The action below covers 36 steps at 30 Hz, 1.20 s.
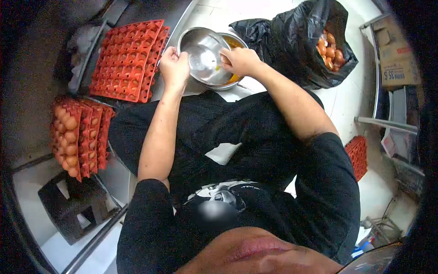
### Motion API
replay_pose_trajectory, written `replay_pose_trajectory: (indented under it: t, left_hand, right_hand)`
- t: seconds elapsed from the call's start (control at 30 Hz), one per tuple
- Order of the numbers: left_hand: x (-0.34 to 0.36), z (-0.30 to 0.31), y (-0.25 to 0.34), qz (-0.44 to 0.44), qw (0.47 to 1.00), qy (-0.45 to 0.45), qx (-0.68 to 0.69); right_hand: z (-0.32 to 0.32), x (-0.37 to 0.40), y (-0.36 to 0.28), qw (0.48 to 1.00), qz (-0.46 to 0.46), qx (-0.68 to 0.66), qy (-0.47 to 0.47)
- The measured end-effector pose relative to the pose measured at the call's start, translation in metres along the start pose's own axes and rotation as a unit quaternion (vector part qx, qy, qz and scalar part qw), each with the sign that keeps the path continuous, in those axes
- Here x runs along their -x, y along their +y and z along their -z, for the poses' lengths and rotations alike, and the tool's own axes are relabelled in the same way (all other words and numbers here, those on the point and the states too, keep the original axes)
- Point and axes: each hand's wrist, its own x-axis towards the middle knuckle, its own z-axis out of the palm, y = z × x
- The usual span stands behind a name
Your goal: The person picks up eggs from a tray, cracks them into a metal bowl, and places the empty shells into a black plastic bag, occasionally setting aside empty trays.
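Note:
A shiny metal bowl (200,57) is tilted over a larger metal container (218,86) holding yellow-orange liquid egg (234,78). My left hand (174,68) is closed on the bowl's left rim, thumb along the edge. On the opposite side, my right hand (242,62) has its fingers curled over the right rim, their tips reaching toward the inside. A small yellow smear of egg clings to the bowl's inner wall. Much of the container below is hidden by the bowl and my right hand.
Red egg trays (125,61) lean at the left; stacked trays of brown eggs (68,137) stand below them. A black plastic bag (296,43) with brown eggshells (329,50) sits at upper right. Cardboard boxes (392,59) fill a metal rack. Another red tray (357,157) lies at right.

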Motion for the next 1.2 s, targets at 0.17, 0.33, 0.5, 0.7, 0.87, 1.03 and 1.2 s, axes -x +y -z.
replay_pose_trajectory:
  t: [0.17,0.33,0.5,0.7,0.87,1.03,1.2]
  left_hand:
    - [0.007,-0.006,-0.001,0.027,0.999,-0.013,-0.025]
    - [0.02,-0.015,0.022,0.035,0.999,-0.03,0.007]
    - [0.026,-0.011,0.036,0.032,0.999,-0.015,0.014]
    - [0.032,-0.01,0.044,0.057,0.997,-0.045,0.008]
    - [0.033,-0.014,0.041,0.052,0.998,-0.042,0.008]
    - [0.032,-0.015,0.041,0.039,0.998,-0.039,-0.003]
    - [0.032,-0.016,0.039,0.027,0.999,-0.027,-0.029]
  right_hand:
    - [-0.002,-0.015,-0.012,0.987,-0.019,-0.09,0.132]
    - [-0.011,-0.018,-0.025,0.998,-0.025,-0.044,0.042]
    - [-0.01,-0.02,-0.039,0.994,-0.058,-0.039,-0.09]
    - [-0.021,-0.019,-0.043,0.995,-0.059,-0.064,-0.052]
    - [-0.023,-0.023,-0.036,0.985,-0.063,-0.093,-0.131]
    - [-0.007,-0.039,-0.022,0.961,-0.066,-0.176,-0.205]
    - [0.02,-0.035,-0.02,0.969,-0.052,-0.226,-0.091]
